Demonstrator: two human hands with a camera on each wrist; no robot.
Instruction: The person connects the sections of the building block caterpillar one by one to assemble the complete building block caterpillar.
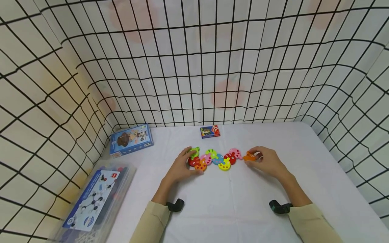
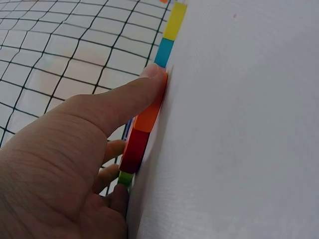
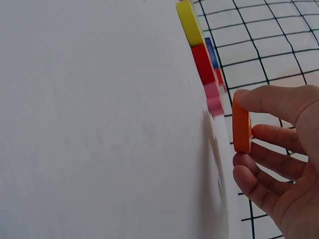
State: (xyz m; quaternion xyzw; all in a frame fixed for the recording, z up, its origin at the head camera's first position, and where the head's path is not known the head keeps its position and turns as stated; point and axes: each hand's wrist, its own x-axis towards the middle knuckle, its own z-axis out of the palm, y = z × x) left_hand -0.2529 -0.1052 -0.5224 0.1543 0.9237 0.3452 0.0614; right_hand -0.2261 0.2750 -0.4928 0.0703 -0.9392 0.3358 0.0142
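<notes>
A winding chain of colourful ladybug-shaped puzzle pieces point(image 1: 218, 159) lies flat on the white table. My left hand point(image 1: 181, 166) holds the chain's left end, thumb against an orange piece point(image 2: 149, 113) and fingers around the red piece point(image 2: 134, 151) and green piece point(image 2: 125, 178). Just past the pink piece point(image 1: 235, 153) at the right end, my right hand point(image 1: 267, 162) pinches a loose orange ladybug piece point(image 3: 241, 124) between thumb and fingers. In the right wrist view this piece is raised off the table, apart from the pink piece.
A small card box point(image 1: 210, 131) lies behind the chain. At the back left is a blue box point(image 1: 131, 140). A clear plastic case point(image 1: 123, 189) with a molecule picture sits at the left edge. Black wire mesh point(image 1: 206, 74) surrounds the table point(image 1: 225, 209) at the back and sides.
</notes>
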